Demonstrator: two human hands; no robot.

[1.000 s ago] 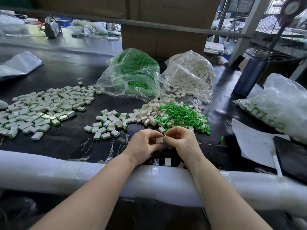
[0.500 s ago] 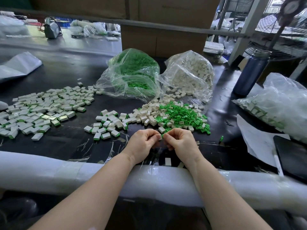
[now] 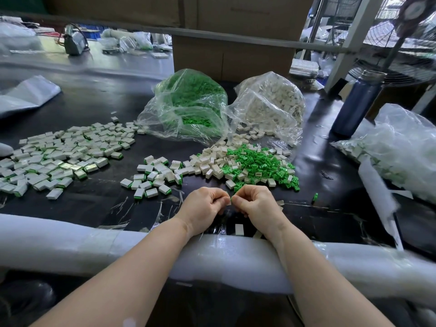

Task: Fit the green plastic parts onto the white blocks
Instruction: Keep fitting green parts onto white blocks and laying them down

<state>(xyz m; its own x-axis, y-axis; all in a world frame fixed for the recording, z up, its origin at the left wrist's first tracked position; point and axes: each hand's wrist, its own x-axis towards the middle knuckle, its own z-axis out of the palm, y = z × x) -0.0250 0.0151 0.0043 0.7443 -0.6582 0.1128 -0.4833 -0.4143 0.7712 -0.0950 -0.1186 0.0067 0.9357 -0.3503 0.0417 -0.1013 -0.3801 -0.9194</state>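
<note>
The dark tabletop (image 3: 99, 107) is carrying two clear bags and a loose heap of white blocks (image 3: 212, 159) and green parts (image 3: 257, 164). Just in front of it, the left hand (image 3: 203, 208) and right hand (image 3: 257, 206) are meeting, curled fingers (image 3: 221, 199) pinching one small white block (image 3: 228, 202) between them.

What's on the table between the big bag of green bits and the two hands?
In the head view, a loose pile of white blocks and green plastic parts lies between the green bag and the hands.
</note>
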